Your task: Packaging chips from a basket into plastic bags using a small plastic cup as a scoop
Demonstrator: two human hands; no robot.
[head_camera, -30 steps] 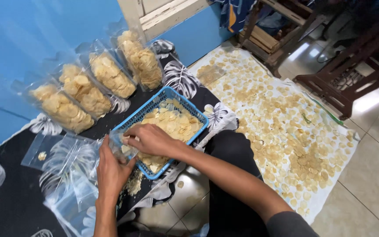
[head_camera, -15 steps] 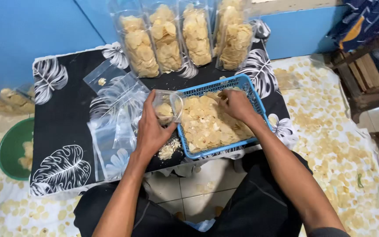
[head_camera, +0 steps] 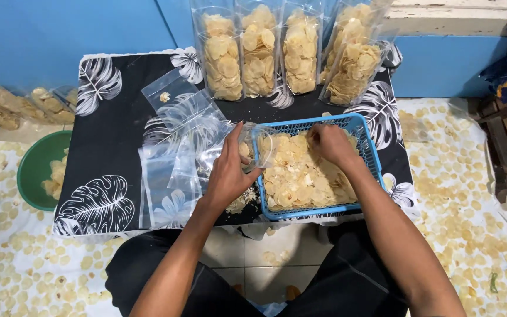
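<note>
A small clear bag point(head_camera: 257, 145) is gripped by the left hand point(head_camera: 228, 171), its mouth held open against the left rim of a blue basket point(head_camera: 364, 130). The basket is set on a surface draped in a black cloth point(head_camera: 112, 147) with white leaf prints, and pale round chips point(head_camera: 300, 176) are heaped inside it. The right hand point(head_camera: 331, 144) is laid in the basket, its fingers curled down among the chips at the far side; whether any chips are pinched cannot be told. The two hands are kept apart, the left outside the basket, the right within it. Empty clear bags point(head_camera: 174, 147) are spread flat on the cloth just left of the left hand. Four filled bags point(head_camera: 259, 50) of chips are stood upright in a row at the far edge, against a blue wall point(head_camera: 60, 29). Crumbs point(head_camera: 240, 202) are scattered on the cloth beside the basket's near left corner. A green bowl point(head_camera: 30, 164) holding a few chips is seen on the floor to the left, and more chips are spread over white sheets point(head_camera: 459, 205) on both sides.
</note>
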